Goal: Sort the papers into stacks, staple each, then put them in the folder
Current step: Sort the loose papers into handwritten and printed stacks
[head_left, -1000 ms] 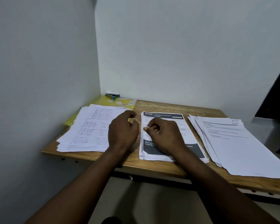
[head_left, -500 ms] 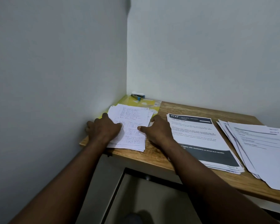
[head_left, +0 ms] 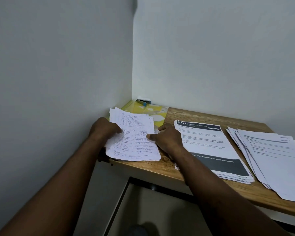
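The handwritten stack (head_left: 134, 138) lies at the left end of the wooden table (head_left: 160, 169), close to the side wall. Its far end overlaps the yellow folder (head_left: 150, 110) and its near end reaches the table's front edge. The left hand (head_left: 104, 128) grasps the stack's left edge, with the thumb on the top sheet and the fingers tucked out of sight beneath. That edge looks slightly raised. The right hand (head_left: 167, 138) meets the opposite edge with its thumb laid flat on the paper and its forefinger straight alongside, so it appears to be pressing rather than clutching.

The sheets are light, thin and floppy. They are loose, and their corners are visibly out of line, so the pile will probably slide apart or sag if it is lifted from one side. The safer hold is on both long edges near the middle, squeezing inward, then tapping a short edge on the table to square it before stapling.

The stack is portrait to the person. Its long axis runs from the front edge toward the wall corner, leaning a little left, and the tops of the written lines point away — toward the blue-and-grey stapler (head_left: 143, 101) on the folder's far end.

The dark-banded printed stack (head_left: 209, 147) lies to the right, and the fanned stack of white sheets (head_left: 276, 160) lies beyond it. Neither hand touches them.
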A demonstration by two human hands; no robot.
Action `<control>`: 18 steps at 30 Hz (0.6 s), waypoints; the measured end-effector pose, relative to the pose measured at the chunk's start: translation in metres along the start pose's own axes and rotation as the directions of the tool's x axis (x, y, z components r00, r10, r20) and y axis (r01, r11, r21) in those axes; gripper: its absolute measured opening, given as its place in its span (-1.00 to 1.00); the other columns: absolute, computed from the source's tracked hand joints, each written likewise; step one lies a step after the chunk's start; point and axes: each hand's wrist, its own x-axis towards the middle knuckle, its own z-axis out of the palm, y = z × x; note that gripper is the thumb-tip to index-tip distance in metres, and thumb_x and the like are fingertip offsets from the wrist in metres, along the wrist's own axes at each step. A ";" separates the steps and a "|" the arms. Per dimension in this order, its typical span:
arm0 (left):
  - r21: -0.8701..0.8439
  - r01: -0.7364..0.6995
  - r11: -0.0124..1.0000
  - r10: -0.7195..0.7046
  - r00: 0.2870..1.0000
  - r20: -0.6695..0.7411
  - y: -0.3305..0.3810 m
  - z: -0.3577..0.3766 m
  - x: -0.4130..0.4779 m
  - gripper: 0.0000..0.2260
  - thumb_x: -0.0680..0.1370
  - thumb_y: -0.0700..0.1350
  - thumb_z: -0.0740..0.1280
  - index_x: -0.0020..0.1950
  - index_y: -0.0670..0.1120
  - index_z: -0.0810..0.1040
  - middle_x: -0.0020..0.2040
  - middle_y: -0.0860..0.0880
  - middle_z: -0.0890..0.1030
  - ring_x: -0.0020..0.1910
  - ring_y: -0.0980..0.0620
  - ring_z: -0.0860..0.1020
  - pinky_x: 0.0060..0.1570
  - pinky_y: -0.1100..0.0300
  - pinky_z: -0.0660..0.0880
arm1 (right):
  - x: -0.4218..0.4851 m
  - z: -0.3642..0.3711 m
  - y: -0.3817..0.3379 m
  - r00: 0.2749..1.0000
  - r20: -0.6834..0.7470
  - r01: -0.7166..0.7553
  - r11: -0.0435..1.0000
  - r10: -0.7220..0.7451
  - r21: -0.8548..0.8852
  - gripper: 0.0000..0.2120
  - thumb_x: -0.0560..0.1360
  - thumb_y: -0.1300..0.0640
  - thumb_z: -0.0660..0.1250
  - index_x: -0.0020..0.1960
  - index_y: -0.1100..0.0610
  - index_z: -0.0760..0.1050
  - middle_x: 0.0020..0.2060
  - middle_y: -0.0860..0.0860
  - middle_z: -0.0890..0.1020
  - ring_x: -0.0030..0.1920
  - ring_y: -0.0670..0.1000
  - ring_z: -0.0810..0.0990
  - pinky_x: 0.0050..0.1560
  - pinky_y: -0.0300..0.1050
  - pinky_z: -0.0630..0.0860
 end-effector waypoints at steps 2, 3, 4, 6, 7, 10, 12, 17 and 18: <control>-0.188 0.060 0.980 -0.046 0.996 0.075 0.004 0.000 0.001 -0.71 0.41 -0.24 0.60 0.05 -0.28 0.63 0.02 -0.24 0.71 -0.06 -0.23 0.70 -0.06 -0.02 0.66 | 0.000 0.000 0.000 1.000 0.003 -0.007 1.000 0.007 0.011 -0.46 0.38 -0.08 0.67 0.23 0.05 0.52 0.21 -0.01 0.62 0.07 -0.01 0.55 -0.10 -0.12 0.42; -0.283 0.105 0.953 -0.069 0.988 0.136 0.006 0.001 -0.002 -0.75 0.43 -0.32 0.57 0.04 -0.32 0.62 0.00 -0.27 0.72 -0.08 -0.26 0.72 -0.04 -0.09 0.67 | -0.001 0.000 0.000 1.000 0.000 -0.006 1.000 0.006 0.012 -0.47 0.38 -0.09 0.67 0.22 0.04 0.53 0.21 -0.02 0.63 0.08 -0.01 0.56 -0.07 -0.11 0.44; -0.357 0.144 0.923 -0.077 0.978 0.193 0.008 0.002 -0.004 -0.77 0.44 -0.38 0.54 0.05 -0.35 0.61 -0.01 -0.31 0.72 -0.09 -0.29 0.72 -0.02 -0.16 0.68 | 0.000 0.000 0.002 1.000 0.003 -0.004 1.000 0.004 0.016 -0.47 0.37 -0.10 0.67 0.21 0.04 0.53 0.21 -0.02 0.63 0.09 -0.01 0.57 -0.05 -0.11 0.44; -0.410 0.183 0.893 -0.075 0.961 0.265 0.010 0.006 -0.006 -0.74 0.44 -0.41 0.51 0.11 -0.38 0.60 0.00 -0.33 0.72 -0.06 -0.34 0.73 0.05 -0.28 0.66 | 0.000 -0.001 0.003 1.000 -0.001 -0.010 0.999 0.010 0.036 -0.49 0.37 -0.11 0.66 0.19 0.03 0.55 0.20 -0.04 0.63 0.11 -0.02 0.58 -0.01 -0.11 0.47; -0.422 0.187 0.887 -0.064 0.955 0.288 0.010 0.007 -0.007 -0.71 0.42 -0.39 0.51 0.13 -0.37 0.61 0.00 -0.33 0.73 -0.04 -0.34 0.73 0.10 -0.32 0.65 | 0.000 -0.001 0.004 1.000 -0.003 -0.017 0.998 0.018 0.054 -0.50 0.38 -0.12 0.66 0.18 0.03 0.55 0.19 -0.05 0.63 0.12 -0.02 0.58 0.03 -0.10 0.50; -0.457 0.102 0.884 0.059 0.944 0.325 0.014 0.014 -0.010 -0.64 0.39 -0.36 0.49 0.19 -0.27 0.65 0.03 -0.27 0.75 0.01 -0.34 0.73 0.18 -0.35 0.61 | 0.002 -0.005 0.004 0.999 0.016 -0.040 0.994 0.038 0.100 -0.57 0.40 -0.15 0.63 0.10 0.04 0.56 0.11 -0.06 0.64 0.12 0.02 0.61 0.13 -0.02 0.57; -0.516 0.008 0.856 0.194 0.921 0.337 0.018 0.016 -0.013 -0.60 0.40 -0.37 0.46 0.24 -0.19 0.65 0.10 -0.23 0.75 0.08 -0.33 0.72 0.22 -0.37 0.59 | 0.005 -0.010 0.003 0.997 0.060 -0.055 0.985 0.046 0.165 -0.62 0.41 -0.16 0.62 -0.07 0.07 0.53 -0.02 -0.04 0.66 0.06 0.09 0.66 0.03 0.01 0.54; -0.689 -0.110 0.717 0.477 0.798 0.369 0.029 0.013 -0.024 -0.46 0.45 -0.30 0.51 0.43 -0.17 0.54 0.31 -0.22 0.67 0.28 -0.33 0.65 0.33 -0.37 0.51 | 0.005 -0.031 -0.003 0.986 0.164 -0.069 0.914 0.003 0.399 -0.33 0.27 -0.37 0.62 0.19 0.02 0.57 0.08 -0.04 0.76 0.07 0.08 0.75 0.17 0.18 0.67; -0.726 -0.109 0.679 0.507 0.785 0.356 0.030 0.014 -0.026 -0.48 0.49 -0.31 0.49 0.45 -0.19 0.52 0.34 -0.23 0.65 0.29 -0.31 0.64 0.32 -0.34 0.53 | 0.005 -0.039 -0.005 0.980 0.197 -0.067 0.886 -0.028 0.459 -0.26 0.27 -0.38 0.63 0.29 0.01 0.56 0.15 -0.01 0.75 0.13 0.12 0.74 0.24 0.25 0.63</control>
